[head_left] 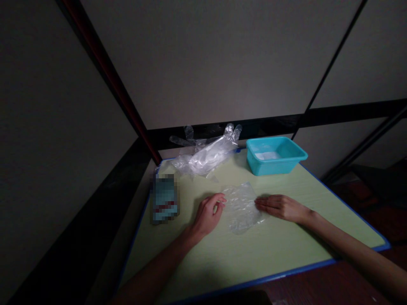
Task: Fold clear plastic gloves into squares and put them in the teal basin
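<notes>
A thin, clear, wrinkled plastic sheet lies spread in a rough square on the table. My left hand is at its left edge, thumb and forefinger pinched together on the plastic. Along the opposite edge, my right hand rests with straight fingers close together, their tips touching the sheet. Behind them is a loose heap of clear disposable plastic gloves, several glove fingers sticking up at the back.
The pale yellow-green table has blue edging. A turquoise plastic basin stands at the back right with something white inside. A blurred-out bluish rectangular item lies at the left edge. Wall panels rise behind the table.
</notes>
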`<act>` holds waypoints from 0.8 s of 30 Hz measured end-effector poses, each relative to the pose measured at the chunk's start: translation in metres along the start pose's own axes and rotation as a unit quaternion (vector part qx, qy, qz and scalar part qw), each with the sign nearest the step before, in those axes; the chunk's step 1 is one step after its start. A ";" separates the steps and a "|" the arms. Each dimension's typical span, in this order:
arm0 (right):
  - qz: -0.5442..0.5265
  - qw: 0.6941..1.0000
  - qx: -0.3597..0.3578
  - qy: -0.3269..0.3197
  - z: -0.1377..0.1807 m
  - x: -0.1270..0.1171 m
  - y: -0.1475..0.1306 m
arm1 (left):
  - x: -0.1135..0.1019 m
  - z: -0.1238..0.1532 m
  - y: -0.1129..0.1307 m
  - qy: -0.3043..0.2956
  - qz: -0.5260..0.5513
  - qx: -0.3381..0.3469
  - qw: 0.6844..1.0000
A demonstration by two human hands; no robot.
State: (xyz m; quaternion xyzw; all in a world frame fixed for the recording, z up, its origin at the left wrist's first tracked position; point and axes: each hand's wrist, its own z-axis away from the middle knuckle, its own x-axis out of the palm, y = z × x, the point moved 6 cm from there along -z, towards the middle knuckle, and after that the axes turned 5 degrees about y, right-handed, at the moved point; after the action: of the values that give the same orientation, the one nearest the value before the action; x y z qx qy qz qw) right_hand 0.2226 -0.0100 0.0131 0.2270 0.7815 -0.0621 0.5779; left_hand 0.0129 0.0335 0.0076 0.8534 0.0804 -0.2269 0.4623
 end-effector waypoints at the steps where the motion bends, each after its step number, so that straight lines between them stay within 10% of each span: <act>1: -0.007 1.000 0.005 0.002 0.000 0.000 0.001 | 0.000 0.000 0.000 -0.001 -0.003 -0.005 1.000; 11: -0.130 0.986 0.103 0.025 -0.009 0.002 0.015 | -0.001 0.000 0.000 0.003 -0.035 -0.057 0.998; 24: -0.355 0.846 0.393 0.057 -0.023 0.016 0.052 | 0.001 -0.003 -0.021 0.037 0.036 -0.151 0.987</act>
State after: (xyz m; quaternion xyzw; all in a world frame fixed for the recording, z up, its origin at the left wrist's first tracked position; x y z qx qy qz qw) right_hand 0.2209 0.0493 0.0148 0.1450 0.7508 -0.5517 0.3331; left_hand 0.0073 0.0473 -0.0072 0.7837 0.1003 -0.1641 0.5906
